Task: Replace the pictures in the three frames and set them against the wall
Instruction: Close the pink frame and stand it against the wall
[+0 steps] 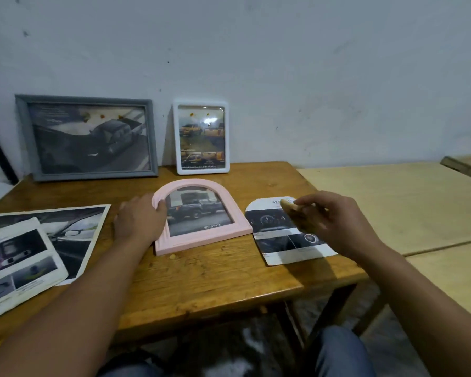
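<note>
**Pink frame flat on the surface, two frames at the wall**

I see a brown wooden surface pushed up to a pale wall. At its far edge a grey frame and a white frame stand leaning on the wall, each with a truck picture inside. On the left edge lies a stack of loose prints, overlapping one another. A lighter wooden top adjoins the right edge. A small crumb lies just in front of the pink frame.

The pink arched frame lies flat near the middle of the surface, face up, with a truck picture in it. My left hand rests on its left side, fingers curled over the arch rim and gripping it.

An arch-cut print lies flat just right of the pink frame, apart from it. My right hand hovers over this print, fingers loosely curled, holding nothing I can make out.
</note>
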